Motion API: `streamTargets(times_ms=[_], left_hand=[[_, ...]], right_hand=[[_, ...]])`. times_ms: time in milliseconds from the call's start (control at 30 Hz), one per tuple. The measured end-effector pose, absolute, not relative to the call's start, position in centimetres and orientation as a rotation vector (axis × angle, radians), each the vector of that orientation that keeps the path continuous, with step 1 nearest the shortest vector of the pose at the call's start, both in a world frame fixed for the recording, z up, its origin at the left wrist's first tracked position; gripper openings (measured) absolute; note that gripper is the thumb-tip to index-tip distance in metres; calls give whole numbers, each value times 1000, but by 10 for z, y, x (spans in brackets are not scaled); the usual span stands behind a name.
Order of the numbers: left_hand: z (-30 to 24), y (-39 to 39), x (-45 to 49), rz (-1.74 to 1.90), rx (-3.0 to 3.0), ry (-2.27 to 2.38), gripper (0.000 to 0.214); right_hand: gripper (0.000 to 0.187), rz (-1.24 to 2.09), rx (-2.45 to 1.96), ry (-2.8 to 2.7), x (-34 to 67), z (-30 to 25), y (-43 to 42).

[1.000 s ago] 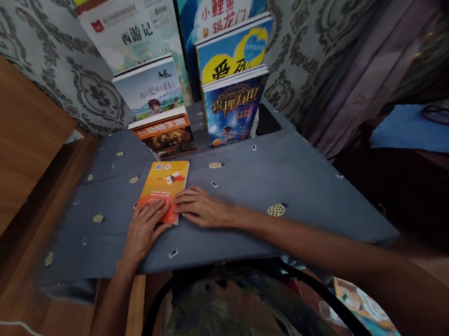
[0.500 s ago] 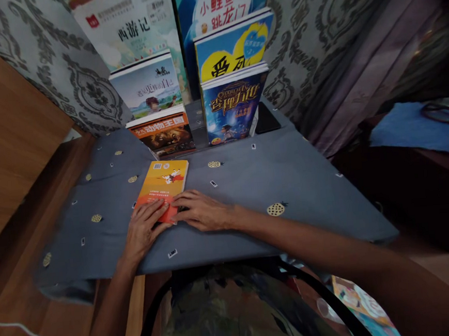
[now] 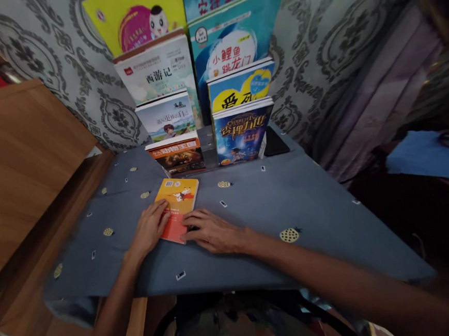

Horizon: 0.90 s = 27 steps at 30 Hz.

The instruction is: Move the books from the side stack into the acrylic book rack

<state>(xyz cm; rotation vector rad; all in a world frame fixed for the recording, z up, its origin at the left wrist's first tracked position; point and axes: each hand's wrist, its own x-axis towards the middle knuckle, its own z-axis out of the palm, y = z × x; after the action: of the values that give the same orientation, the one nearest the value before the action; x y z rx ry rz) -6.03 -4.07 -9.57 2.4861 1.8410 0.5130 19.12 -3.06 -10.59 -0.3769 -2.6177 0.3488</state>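
Observation:
A small paperback book (image 3: 177, 208), yellow at the top and orange-red below, lies on the cloth-covered table with a barcode at its far end. My left hand (image 3: 149, 228) rests along its left edge, fingers stretched out over the margin of the cover. On the opposite side, my right hand (image 3: 212, 232) has its fingers curled against the lower right edge, thumb nearer me. A dark gap shows between that thumb and the fingers.
Books stand in two tiered columns behind, including an animal book (image 3: 180, 157) and a blue book (image 3: 241, 135). A dark flat object (image 3: 276, 142) lies right of them. The table (image 3: 243, 203) has a grey-blue pineapple-print cloth. Patterned curtains hang behind.
My view has tilted up, so more of the rear books shows. The left hand has shifted off the lower cover toward the book's left edge. My right hand stays at the right edge.

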Motion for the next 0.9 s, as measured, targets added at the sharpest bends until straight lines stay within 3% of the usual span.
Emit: streamTargets(times_ms=[233, 567, 900], left_hand=[[-109, 25, -56, 554, 2470, 1898, 41], [-112, 34, -44, 656, 2531, 1941, 37], [-109, 37, -43, 640, 2540, 1930, 41]], right_hand=[[33, 363, -365, -2636, 193, -103, -30], [27, 333, -379, -2598, 194, -102, -28], [36, 369, -886, -2435, 195, -116, -3]])
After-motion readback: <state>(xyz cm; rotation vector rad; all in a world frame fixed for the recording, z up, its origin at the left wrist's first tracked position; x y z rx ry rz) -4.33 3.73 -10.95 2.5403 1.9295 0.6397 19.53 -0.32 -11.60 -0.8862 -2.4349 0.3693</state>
